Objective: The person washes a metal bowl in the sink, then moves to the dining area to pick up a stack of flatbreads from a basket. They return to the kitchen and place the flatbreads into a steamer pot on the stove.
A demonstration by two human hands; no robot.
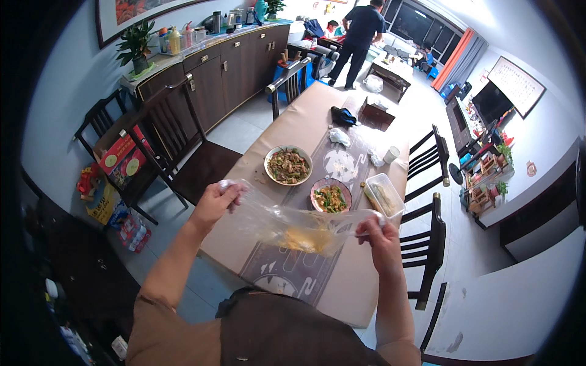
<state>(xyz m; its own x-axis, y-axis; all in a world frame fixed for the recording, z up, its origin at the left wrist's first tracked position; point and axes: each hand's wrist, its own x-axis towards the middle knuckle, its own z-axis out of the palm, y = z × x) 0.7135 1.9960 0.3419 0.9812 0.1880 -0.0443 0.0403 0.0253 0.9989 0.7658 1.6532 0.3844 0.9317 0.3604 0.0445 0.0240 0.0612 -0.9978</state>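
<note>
A clear plastic bag (274, 219) is stretched between my two hands above the near part of the dining table. My left hand (219, 201) pinches its left edge, and my right hand (376, 231) grips the right edge. Something yellow (304, 239) shows at the bottom of the bag; what it is cannot be told. Just beyond the bag stand a pink-rimmed bowl of food with green pieces (331, 196) and a larger white bowl of a cooked dish (288, 165). Near my right hand is a clear plastic container (384, 194) with food in it.
Crumpled tissues (339, 137), a paper cup (392, 154), a dark blue cloth item (343, 116) and a tissue box (377, 113) lie farther along the table. Wooden chairs (206, 169) flank it on both sides. A person (364, 36) stands beyond the far end; others sit farther back.
</note>
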